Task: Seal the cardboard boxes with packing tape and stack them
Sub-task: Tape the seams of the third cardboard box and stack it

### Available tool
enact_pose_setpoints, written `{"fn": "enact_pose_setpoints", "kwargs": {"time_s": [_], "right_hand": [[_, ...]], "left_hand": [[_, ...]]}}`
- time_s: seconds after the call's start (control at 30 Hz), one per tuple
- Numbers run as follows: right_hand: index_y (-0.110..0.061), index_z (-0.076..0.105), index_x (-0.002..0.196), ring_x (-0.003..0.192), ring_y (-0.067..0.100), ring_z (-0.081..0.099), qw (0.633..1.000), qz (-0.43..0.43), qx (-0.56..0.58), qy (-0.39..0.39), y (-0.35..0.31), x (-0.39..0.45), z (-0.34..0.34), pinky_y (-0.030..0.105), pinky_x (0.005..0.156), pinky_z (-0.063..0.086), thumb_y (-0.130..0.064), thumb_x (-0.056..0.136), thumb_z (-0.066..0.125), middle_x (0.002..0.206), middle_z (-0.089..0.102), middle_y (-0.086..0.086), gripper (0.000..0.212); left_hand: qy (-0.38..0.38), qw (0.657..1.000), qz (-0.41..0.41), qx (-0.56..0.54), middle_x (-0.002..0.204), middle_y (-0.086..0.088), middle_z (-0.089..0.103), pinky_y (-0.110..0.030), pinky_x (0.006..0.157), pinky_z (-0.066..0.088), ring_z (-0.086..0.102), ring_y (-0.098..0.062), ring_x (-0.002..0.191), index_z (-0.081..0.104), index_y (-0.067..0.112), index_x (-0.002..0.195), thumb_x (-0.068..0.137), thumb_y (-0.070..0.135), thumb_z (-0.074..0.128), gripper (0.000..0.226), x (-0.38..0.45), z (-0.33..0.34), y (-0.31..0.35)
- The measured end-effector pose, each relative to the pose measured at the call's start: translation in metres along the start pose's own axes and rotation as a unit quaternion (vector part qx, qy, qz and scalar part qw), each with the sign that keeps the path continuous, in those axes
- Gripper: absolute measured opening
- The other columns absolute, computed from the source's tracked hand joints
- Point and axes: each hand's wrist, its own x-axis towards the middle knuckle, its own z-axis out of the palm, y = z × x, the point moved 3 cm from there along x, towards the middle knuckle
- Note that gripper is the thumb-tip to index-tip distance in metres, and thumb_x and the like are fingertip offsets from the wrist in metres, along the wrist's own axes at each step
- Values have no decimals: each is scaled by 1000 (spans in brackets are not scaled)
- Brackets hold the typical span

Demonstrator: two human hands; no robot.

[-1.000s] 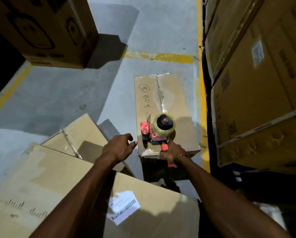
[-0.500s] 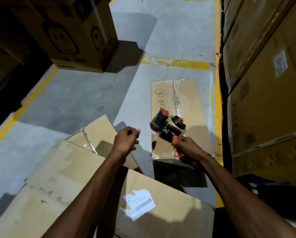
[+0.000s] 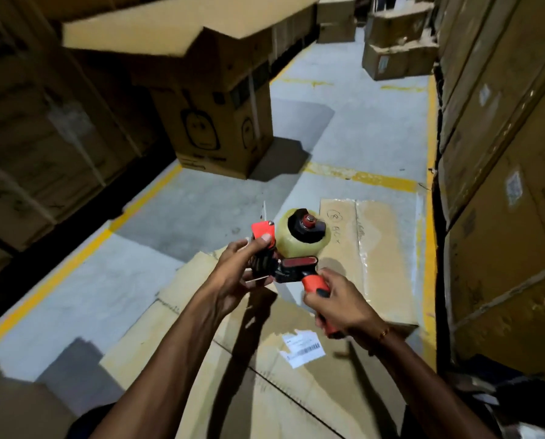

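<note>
Between seals: the right hand [image 3: 337, 307] gripped the tape dispenser [image 3: 291, 248] handle, the left hand [image 3: 238, 274] pinched its front. Next, probably freeing the tape end.

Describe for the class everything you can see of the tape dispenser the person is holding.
The tape dispenser is a handheld tool of red-orange and black plastic, carrying a roll of clear, yellowish tape on a black hub with a red centre. It is held up in the air above the cardboard boxes, handle toward the person. The right hand grips the orange handle; the left hand holds the front end, thumb pressed on the red flap beside the roll.
</note>
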Motion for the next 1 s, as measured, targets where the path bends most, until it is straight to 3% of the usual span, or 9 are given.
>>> {"fn": "enact_pose_setpoints", "kwargs": {"time_s": [0.07, 0.17, 0.27, 0.43, 0.53, 0.7, 0.8, 0.9, 1.0], "right_hand": [[-2, 49, 105, 49, 25, 58, 997, 9, 67, -39, -17, -18, 16, 30, 45, 45, -13, 92, 70, 70, 55, 13, 27], [-5, 53, 104, 55, 26, 59, 952, 67, 244, -171, -45, -44, 38, 31, 49, 49, -24, 95, 70, 76, 59, 17, 28], [-7, 58, 102, 53, 20, 56, 940, 98, 222, -242, -69, -67, 56, 28, 50, 47, -33, 95, 70, 73, 58, 11, 29], [3, 61, 109, 42, 14, 43, 982, 39, 99, -155, -82, -89, 85, 23, 42, 39, -21, 97, 68, 58, 50, 2, 28], [-4, 52, 85, 37, 13, 42, 992, 30, 43, -117, -84, -94, 90, 17, 38, 35, -22, 98, 67, 49, 49, 0, 26], [-10, 53, 90, 45, 17, 46, 996, -1, -17, -82, -80, -94, 95, 27, 44, 40, -25, 95, 68, 60, 53, 3, 22], [-12, 51, 88, 45, 19, 45, 997, -16, -24, -77, -83, -96, 94, 28, 46, 40, -25, 93, 68, 62, 53, 5, 22], [-13, 48, 86, 46, 20, 45, 996, -35, -37, -73, -89, -99, 92, 29, 46, 40, -27, 93, 69, 61, 52, 5, 27], [-9, 49, 87, 46, 20, 48, 993, -68, -71, -69, -97, -105, 90, 31, 46, 42, -28, 94, 70, 60, 54, 4, 29]], "left_hand": [[-11, 998, 29, -62, 129, -20, 62, -48, 89, 59, 72, -33, 101, 55, 16, 126, 76, 39, 86, 63, -25, -21, -4], [-58, 983, 70, -159, 137, -20, 60, -48, 93, 58, 65, -36, 119, 58, 21, 127, 56, 43, 96, 83, -55, -44, -14], [-83, 970, 96, -208, 135, -17, 62, -44, 87, 59, 65, -34, 119, 64, 25, 128, 51, 42, 98, 86, -81, -63, -22], [-109, 963, 91, -229, 135, -20, 62, -46, 97, 55, 60, -36, 125, 54, 22, 142, 58, 37, 97, 95, -107, -91, -29], [-66, 981, 110, -149, 131, -14, 66, -43, 98, 53, 66, -27, 115, 55, 22, 140, 76, 31, 85, 71, -117, -107, -27], [-23, 989, 93, -116, 117, -13, 70, -49, 106, 46, 67, -24, 104, 67, 10, 121, 88, 17, 70, 34, -125, -119, -24], [-15, 978, 65, -199, 102, -12, 71, -45, 96, 52, 68, -25, 95, 66, 11, 106, 94, 33, 61, 26, -129, -121, -24], [22, 965, 23, -261, 86, -10, 68, -40, 87, 54, 65, -25, 83, 65, 9, 98, 98, 49, 55, 41, -125, -124, -28], [37, 958, 0, -284, 89, -11, 64, -36, 76, 60, 61, -24, 79, 63, 6, 99, 92, 39, 67, 34, -124, -121, -30]]}}
